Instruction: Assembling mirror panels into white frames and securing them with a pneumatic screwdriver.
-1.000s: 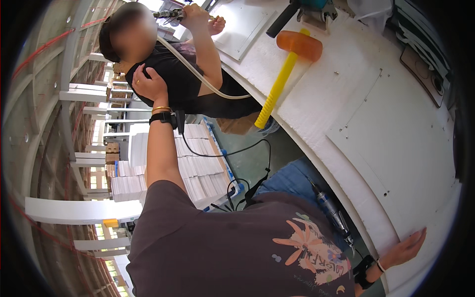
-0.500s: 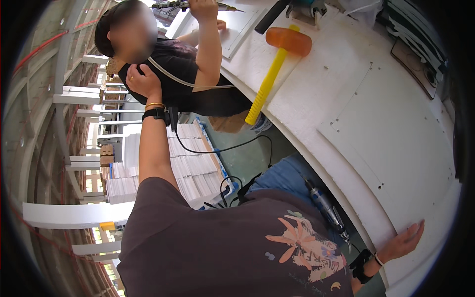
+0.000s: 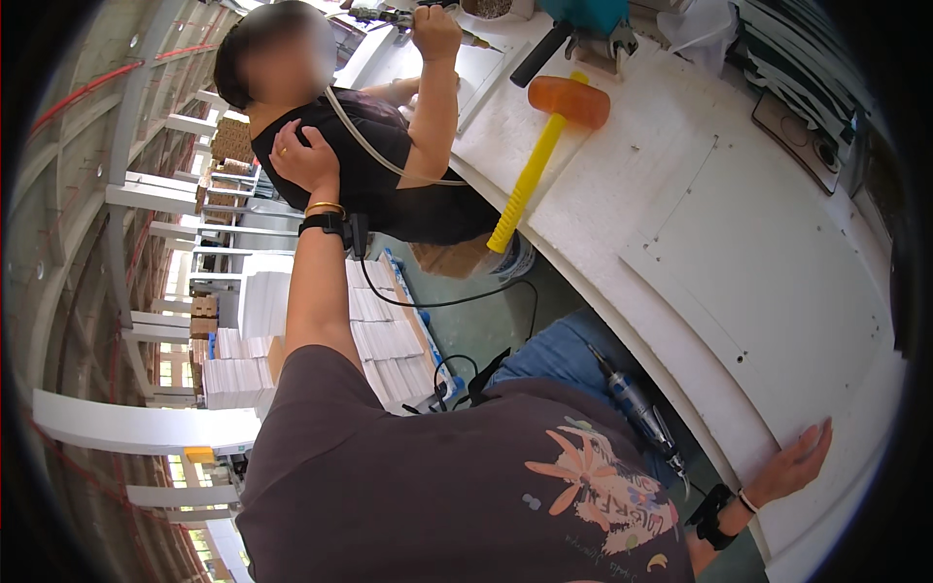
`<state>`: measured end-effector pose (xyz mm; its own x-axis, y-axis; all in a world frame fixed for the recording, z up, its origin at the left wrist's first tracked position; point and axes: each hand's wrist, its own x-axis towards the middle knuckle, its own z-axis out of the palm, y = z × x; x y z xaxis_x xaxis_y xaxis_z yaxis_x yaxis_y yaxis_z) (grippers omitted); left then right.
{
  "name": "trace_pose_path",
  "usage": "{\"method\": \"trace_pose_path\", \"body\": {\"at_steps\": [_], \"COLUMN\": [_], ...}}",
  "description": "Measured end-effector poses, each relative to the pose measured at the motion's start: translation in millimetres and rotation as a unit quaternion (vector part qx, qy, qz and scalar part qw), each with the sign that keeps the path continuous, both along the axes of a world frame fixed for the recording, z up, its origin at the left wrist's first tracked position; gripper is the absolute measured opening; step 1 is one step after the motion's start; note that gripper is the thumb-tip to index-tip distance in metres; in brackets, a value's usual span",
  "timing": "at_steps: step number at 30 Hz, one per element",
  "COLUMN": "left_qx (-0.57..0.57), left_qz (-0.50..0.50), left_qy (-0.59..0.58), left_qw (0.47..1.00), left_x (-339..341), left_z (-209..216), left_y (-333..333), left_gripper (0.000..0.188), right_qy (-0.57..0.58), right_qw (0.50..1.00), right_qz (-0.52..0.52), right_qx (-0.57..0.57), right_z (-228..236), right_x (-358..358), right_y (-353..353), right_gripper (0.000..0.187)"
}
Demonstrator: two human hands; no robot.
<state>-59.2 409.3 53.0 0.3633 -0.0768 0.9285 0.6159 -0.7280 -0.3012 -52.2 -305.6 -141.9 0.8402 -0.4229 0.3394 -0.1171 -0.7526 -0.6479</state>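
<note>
My left hand (image 3: 307,161) is raised at the upper left, with nothing in it and its fingers apart and loosely bent. It appears in front of a co-worker's black top (image 3: 374,141); whether it touches is hard to tell. At the lower right my right hand (image 3: 789,464) lies with fingers extended by the near corner of a large white panel (image 3: 777,262) with small holes and screws along its edges. An electric screwdriver (image 3: 637,408) with a cord rests beside my thigh, untouched by either hand.
A mallet with an orange head (image 3: 569,102) and yellow handle lies across the table edge. Beyond it sits a teal power tool (image 3: 588,17). The co-worker's hand (image 3: 436,32) holds another screwdriver (image 3: 476,39). A phone (image 3: 797,141) lies at the far right. Stacked white panels (image 3: 384,335) stand behind.
The view has shifted slightly, bringing more of the teal tool into sight. My left hand stays raised, and my right hand remains by the panel's corner. The mallet lies as before.
</note>
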Motion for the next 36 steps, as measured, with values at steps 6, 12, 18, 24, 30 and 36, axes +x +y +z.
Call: {"method": "trace_pose_path", "body": {"at_steps": [6,12,18,24,30,36], "left_qx": [-0.006,-0.014,-0.03,-0.09,-0.131,-0.134], "left_qz": [-0.003,0.001,0.02,0.007,-0.254,-0.684], "left_qy": [-0.023,-0.048,-0.065,-0.016,0.001,0.065], "left_qw": [1.0,0.999,0.997,0.996,0.958,0.714], "left_x": [6.4,17.0,33.1,35.5,55.7,89.2], "left_z": [-0.9,-0.7,-4.1,-0.5,17.2,7.6], "left_y": [-1.7,-3.1,-8.8,-9.6,-108.2,-298.8], "left_gripper": [0.02,0.02,0.02,0.024,0.037,0.045], "right_qy": [-0.011,-0.01,-0.018,-0.005,0.015,0.014], "right_qw": [0.998,0.998,0.997,0.997,0.994,0.993], "right_qz": [0.01,-0.003,0.0,-0.016,-0.023,-0.022], "right_qx": [-0.062,-0.064,-0.08,-0.079,-0.106,-0.114], "right_z": [0.7,3.9,2.0,4.7,10.9,3.7], "right_x": [1.4,-0.5,-1.6,-5.3,-6.2,-4.3], "right_y": [-1.1,3.1,0.5,1.3,9.0,6.6], "right_gripper": [0.038,0.038,0.038,0.037,0.039,0.037]}}
